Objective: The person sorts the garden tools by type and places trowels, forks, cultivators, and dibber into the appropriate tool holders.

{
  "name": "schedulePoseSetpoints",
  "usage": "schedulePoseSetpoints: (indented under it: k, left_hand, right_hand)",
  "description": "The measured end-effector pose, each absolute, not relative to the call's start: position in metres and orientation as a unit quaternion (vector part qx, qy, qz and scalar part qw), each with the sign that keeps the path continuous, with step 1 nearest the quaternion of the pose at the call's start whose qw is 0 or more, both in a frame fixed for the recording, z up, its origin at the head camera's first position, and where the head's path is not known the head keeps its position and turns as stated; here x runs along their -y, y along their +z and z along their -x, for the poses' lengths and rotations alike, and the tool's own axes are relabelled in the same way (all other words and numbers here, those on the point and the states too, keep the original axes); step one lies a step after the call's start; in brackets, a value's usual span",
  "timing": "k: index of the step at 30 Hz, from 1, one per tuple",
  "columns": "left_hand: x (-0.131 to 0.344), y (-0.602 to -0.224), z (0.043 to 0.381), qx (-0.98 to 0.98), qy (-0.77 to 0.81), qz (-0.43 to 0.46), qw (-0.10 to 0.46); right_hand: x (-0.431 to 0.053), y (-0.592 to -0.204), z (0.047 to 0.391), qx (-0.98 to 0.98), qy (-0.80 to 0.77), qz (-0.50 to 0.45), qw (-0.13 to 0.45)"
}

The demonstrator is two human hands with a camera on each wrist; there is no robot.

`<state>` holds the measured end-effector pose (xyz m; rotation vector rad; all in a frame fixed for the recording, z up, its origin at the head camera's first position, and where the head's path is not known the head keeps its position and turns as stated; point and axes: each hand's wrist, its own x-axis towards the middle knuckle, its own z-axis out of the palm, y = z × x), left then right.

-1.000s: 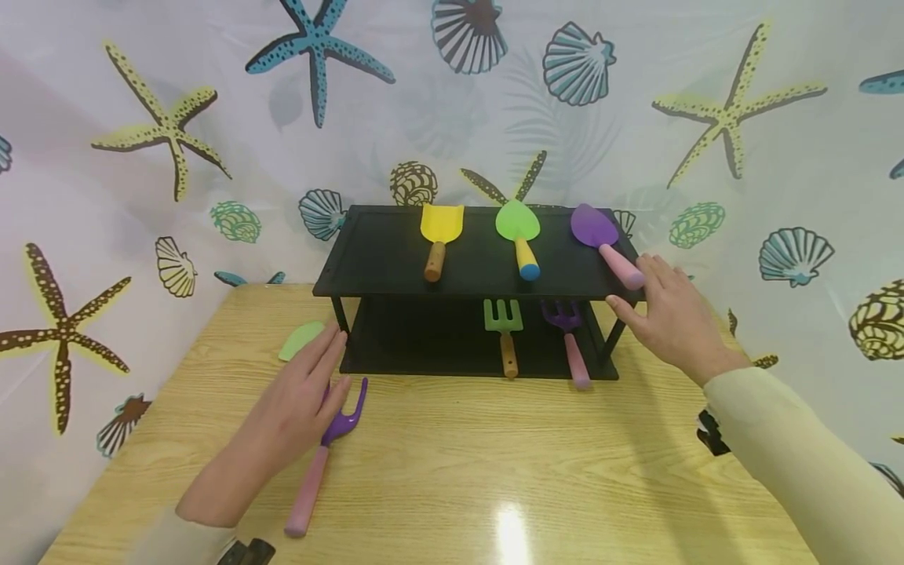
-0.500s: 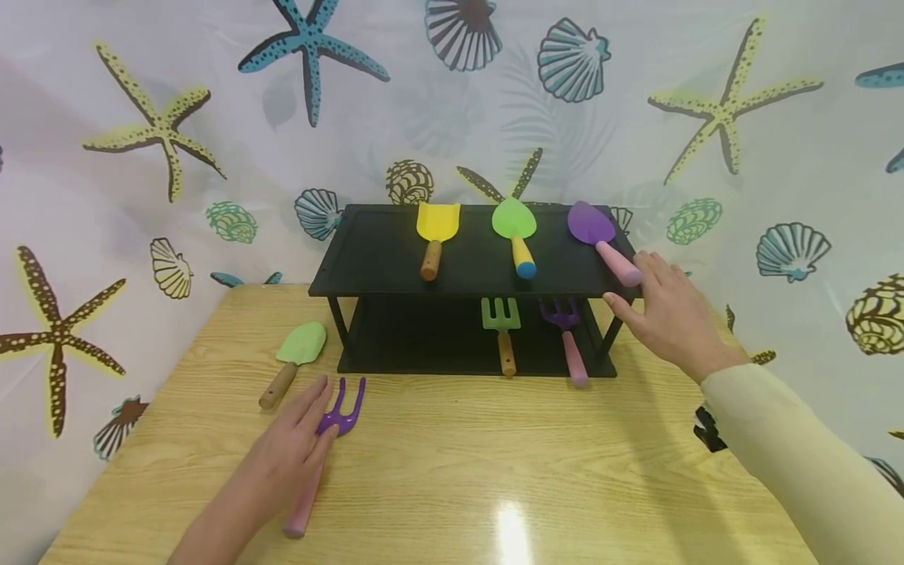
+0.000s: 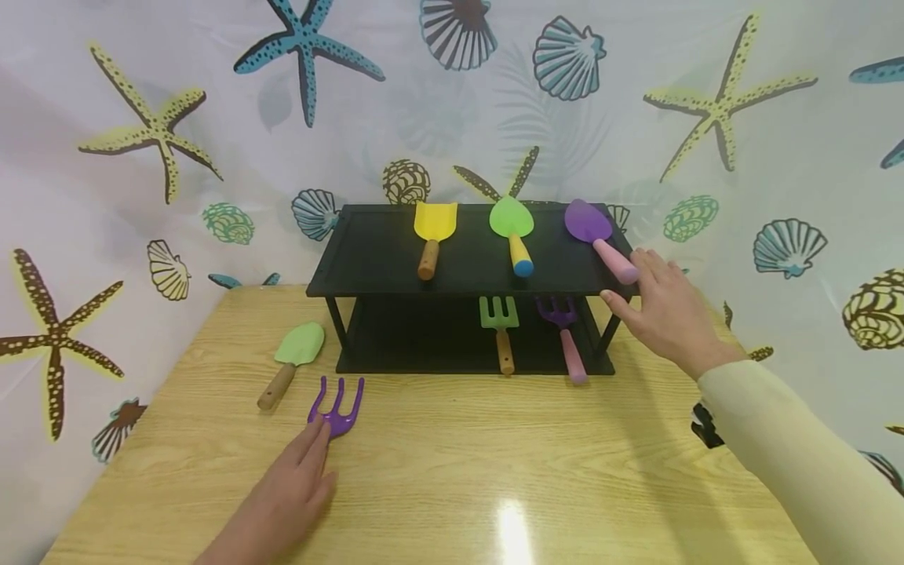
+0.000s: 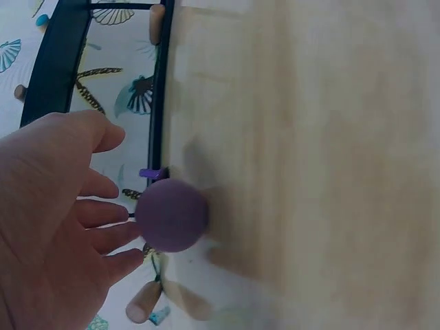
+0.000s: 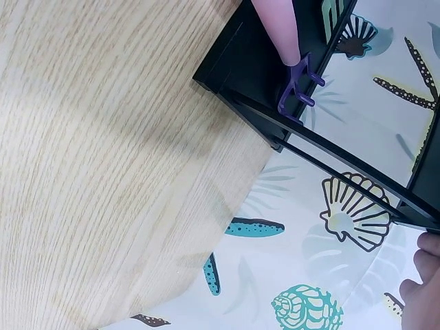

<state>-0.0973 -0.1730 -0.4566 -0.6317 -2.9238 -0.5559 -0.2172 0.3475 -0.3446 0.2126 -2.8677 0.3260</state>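
My left hand hovers low over the purple-tined hand fork lying on the table, hiding most of its handle. In the left wrist view the fingers are apart and loosely bent beside the round end of the fork's handle. My right hand rests at the right front corner of the black two-tier rack, fingers extended and thumb at the front edge. Its fingertips are right by the pink handle of the purple trowel.
A yellow shovel and a green trowel lie on the upper shelf. Below are a green hand fork and a second purple fork. A pale green trowel lies on the table left of the rack.
My left hand has moved back from beside the rack's left leg, down toward the near side, uncovering the pale green trowel and the fork's tines. The right hand stays at the rack's corner.
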Motion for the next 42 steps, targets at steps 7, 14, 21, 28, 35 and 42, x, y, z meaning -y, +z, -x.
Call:
schedulePoseSetpoints:
  k: [7,14,21,28,35,42]
  left_hand:
    - [0.165,-0.470,0.088,0.966,-0.151,0.208,0.031]
    - [0.164,-0.474,0.081,0.968,-0.142,0.203,0.035]
    - [0.165,-0.482,0.075,0.964,-0.120,0.228,0.065]
    - [0.165,-0.489,0.075,0.951,-0.106,0.259,0.136]
    - [0.168,-0.488,0.078,0.928,0.022,0.300,0.218]
    - [0.168,-0.493,0.080,0.921,-0.049,0.290,0.256]
  right_hand:
    - [-0.347,-0.345,0.217,0.982,0.117,-0.076,0.127]
    - [-0.347,-0.345,0.218,0.982,0.114,-0.077,0.129]
    - [-0.347,-0.344,0.219,0.982,0.112,-0.077,0.129]
    - [-0.347,-0.344,0.218,0.982,0.116,-0.078,0.131]
    - [-0.346,-0.344,0.218,0.980,0.118,-0.080,0.137]
    - [-0.346,-0.345,0.218,0.980,0.117,-0.079,0.139]
